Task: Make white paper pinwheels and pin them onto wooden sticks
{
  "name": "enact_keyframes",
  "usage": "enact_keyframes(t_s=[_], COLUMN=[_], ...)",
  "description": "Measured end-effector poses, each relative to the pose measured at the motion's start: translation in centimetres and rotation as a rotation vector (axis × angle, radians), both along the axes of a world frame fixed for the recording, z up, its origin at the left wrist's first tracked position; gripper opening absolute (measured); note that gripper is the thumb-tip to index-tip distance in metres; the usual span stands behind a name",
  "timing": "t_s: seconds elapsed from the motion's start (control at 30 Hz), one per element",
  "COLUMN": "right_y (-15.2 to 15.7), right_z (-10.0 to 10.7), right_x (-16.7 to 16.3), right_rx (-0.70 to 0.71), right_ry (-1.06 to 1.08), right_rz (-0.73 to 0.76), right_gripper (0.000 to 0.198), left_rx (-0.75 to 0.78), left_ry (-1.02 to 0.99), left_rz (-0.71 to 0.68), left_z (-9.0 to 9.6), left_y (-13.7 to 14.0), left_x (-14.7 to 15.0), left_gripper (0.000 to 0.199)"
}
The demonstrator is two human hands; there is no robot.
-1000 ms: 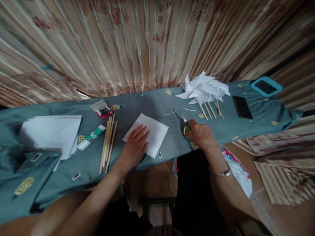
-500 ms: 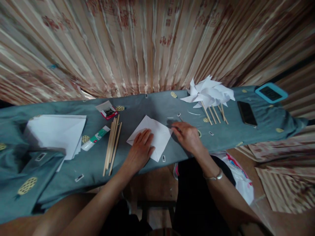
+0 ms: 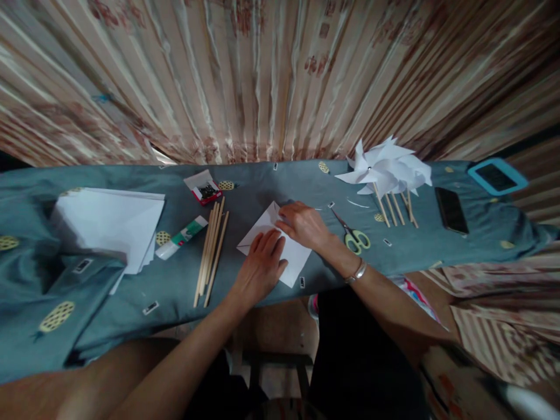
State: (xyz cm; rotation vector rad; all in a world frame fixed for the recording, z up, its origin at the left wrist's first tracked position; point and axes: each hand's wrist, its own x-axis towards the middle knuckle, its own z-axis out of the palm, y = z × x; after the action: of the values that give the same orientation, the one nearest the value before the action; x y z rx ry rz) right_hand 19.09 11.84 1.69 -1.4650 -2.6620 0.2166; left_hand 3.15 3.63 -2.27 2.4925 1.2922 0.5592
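A white square of paper (image 3: 294,269) lies turned like a diamond on the cloth, with dark lines running in from its left and top corners. My left hand (image 3: 261,265) rests flat on it, fingers stretched out. Over its upper right side, my right hand (image 3: 304,224) has bent fingers closed on the paper near the top corner; the exact grip is partly hidden. Scissors (image 3: 356,239) with light green handles lie just right of my right wrist. To the left are several wooden sticks (image 3: 210,251), a glue stick (image 3: 181,238) and an open red box of small dark pins (image 3: 205,189).
A stack of white paper (image 3: 111,224) sits at the left. Several finished white pinwheels (image 3: 385,169) on sticks lie at the back right, beside a dark phone (image 3: 451,210) and a blue-framed device (image 3: 499,177). Curtains (image 3: 245,87) hang behind the cloth-covered table (image 3: 175,300).
My right hand has moved left from the paper's right corner to over its upper part, uncovering the scissors. My left hand stays on the paper. The whole view has shifted slightly.
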Motion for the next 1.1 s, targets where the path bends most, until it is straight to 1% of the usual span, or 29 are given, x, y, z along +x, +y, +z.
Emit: enact_keyframes(t_s=[0.17, 0.47, 0.63, 0.8, 1.1], right_y=[0.7, 2.2, 1.9, 1.7, 2.7], right_z=[0.6, 1.6, 1.6, 1.4, 1.3], right_x=[-0.4, -1.1, -1.2, -1.1, -1.3], right_rx=[-0.004, -0.043, -0.02, -0.003, -0.015], right_ry=[-0.048, -0.112, -0.096, -0.109, -0.105], right_rz=[0.015, -0.024, -0.028, 0.008, 0.007], right_gripper=[0.02, 0.02, 0.023, 0.021, 0.017], left_rx=[0.011, 0.021, 0.01, 0.032, 0.093], left_ry=[0.026, 0.027, 0.033, 0.038, 0.054], left_rz=[0.003, 0.003, 0.003, 0.006, 0.013], left_z=[-0.1, -0.1, 0.0, -0.1, -0.2], left_y=[-0.1, -0.2, -0.2, -0.2, -0.3], left_x=[-0.1, -0.1, -0.1, 0.0, 0.0], left_gripper=[0.043, 0.041, 0.042, 0.041, 0.042])
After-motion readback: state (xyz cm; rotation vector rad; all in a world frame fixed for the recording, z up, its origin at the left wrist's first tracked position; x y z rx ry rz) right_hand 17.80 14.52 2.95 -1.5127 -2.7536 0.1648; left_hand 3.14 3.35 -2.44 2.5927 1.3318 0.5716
